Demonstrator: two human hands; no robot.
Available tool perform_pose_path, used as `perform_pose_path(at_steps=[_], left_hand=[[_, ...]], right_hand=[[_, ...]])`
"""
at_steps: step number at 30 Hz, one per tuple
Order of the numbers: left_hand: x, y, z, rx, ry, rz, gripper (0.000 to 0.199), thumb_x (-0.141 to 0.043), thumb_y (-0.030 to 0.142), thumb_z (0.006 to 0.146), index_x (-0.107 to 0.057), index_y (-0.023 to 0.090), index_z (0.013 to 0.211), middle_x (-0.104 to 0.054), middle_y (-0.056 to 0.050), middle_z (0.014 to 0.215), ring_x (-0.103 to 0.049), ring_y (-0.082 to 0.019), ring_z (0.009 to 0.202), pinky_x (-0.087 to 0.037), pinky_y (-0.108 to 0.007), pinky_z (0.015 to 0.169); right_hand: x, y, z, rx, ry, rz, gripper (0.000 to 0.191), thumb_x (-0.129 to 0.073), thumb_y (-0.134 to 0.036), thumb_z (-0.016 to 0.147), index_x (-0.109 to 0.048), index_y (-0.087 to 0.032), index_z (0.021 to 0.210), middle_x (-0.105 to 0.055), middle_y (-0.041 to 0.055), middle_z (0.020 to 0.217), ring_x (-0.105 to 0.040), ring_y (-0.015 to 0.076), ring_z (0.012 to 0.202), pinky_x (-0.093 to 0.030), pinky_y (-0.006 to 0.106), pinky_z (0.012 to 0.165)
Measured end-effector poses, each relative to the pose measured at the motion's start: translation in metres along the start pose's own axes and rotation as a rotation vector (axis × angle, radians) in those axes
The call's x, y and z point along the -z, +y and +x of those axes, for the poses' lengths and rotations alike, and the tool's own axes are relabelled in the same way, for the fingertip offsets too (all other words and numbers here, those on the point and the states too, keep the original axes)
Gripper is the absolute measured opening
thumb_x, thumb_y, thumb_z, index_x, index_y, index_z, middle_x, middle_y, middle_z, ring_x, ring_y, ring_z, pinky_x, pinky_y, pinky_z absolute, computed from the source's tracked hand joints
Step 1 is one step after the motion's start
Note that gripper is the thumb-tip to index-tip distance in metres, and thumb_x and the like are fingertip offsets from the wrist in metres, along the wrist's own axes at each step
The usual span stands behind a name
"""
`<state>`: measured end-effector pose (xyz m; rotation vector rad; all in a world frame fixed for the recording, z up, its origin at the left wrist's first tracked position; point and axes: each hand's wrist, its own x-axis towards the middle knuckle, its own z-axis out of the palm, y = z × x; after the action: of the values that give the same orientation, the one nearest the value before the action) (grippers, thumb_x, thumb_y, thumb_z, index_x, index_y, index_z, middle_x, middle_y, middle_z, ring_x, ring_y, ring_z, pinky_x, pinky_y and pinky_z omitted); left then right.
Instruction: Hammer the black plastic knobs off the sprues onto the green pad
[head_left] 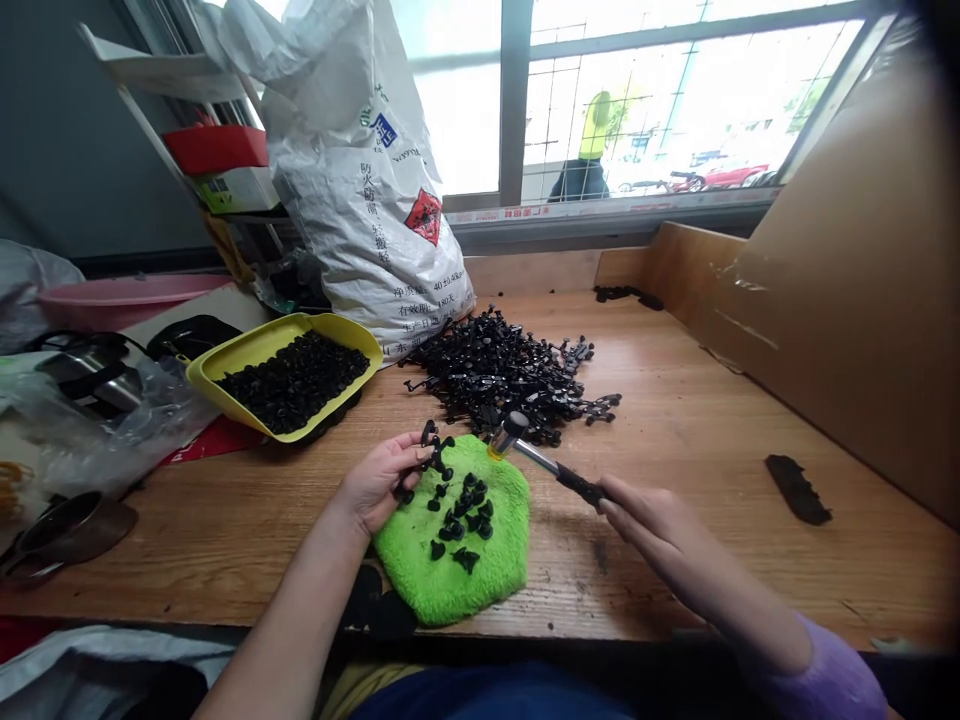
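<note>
My left hand [386, 480] pinches a branched cluster of small black moulded parts [437, 458] over the left edge of a fluffy green cloth [491, 575]. In my right hand [649, 515] is a small mallet [536, 457], gripped by its dark handle. Its head, black at one end and yellow at the other, is over the upper right of the cloth, yellow end down. Several loose black pieces [466, 520] lie in the middle of the cloth. Just beyond it rises a large heap of black moulded parts [502, 375] on the wooden table.
A yellow tray [199, 385] full of small black pieces stands at the left. Behind it is a large white sack [330, 200]. A cardboard sheet [847, 270] leans at the right, near a flat black piece [797, 490]. A brown cup [71, 535] stands far left.
</note>
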<state>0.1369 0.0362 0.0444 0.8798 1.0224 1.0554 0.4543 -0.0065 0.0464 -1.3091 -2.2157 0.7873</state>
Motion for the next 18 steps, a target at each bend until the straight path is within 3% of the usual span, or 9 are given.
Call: perform_pose_path(at_steps=[5,10,15,18], left_hand=[[0.009,0.001,-0.004,0.009,-0.002,-0.134,0.023,-0.067,0.011,0.068,-0.065,0.010,0.092,-0.059,-0.003,0.082,-0.037,0.002,0.044,-0.028,-0.007,0.034],[0.009,0.002,-0.008,-0.012,0.037,-0.112,0.025,-0.066,0.012,0.069,-0.065,0.011,0.094,-0.062,-0.005,0.086,-0.046,0.000,0.050,-0.030,-0.007,0.035],[0.001,0.011,-0.001,-0.049,0.087,0.185,0.027,-0.067,0.024,0.070,-0.064,0.013,0.095,-0.064,-0.006,0.078,-0.058,-0.009,0.064,-0.027,-0.010,0.035],[-0.006,0.018,0.008,-0.012,0.015,0.335,0.031,-0.072,0.027,0.064,-0.064,0.013,0.090,-0.066,-0.005,0.072,-0.059,-0.010,0.059,-0.037,-0.013,0.044]], right_hand=[[0.001,0.003,-0.003,-0.007,0.027,0.022,0.025,-0.032,-0.037,0.092,-0.050,-0.023,0.084,-0.058,0.0023,0.074,-0.054,0.0200,0.069,-0.037,0.029,0.059],[0.000,0.006,-0.004,-0.008,0.076,0.021,0.021,-0.037,-0.037,0.091,-0.054,-0.025,0.094,-0.062,0.0026,0.085,-0.056,0.0216,0.076,-0.039,0.029,0.064],[0.002,0.009,-0.005,-0.018,0.108,-0.001,0.024,-0.039,-0.040,0.088,-0.058,-0.025,0.088,-0.063,0.0033,0.079,-0.057,0.0229,0.072,-0.040,0.029,0.061],[0.003,0.009,-0.006,-0.032,0.108,-0.008,0.025,-0.037,-0.041,0.089,-0.057,-0.025,0.089,-0.062,0.0035,0.075,-0.056,0.0225,0.069,-0.040,0.030,0.059]])
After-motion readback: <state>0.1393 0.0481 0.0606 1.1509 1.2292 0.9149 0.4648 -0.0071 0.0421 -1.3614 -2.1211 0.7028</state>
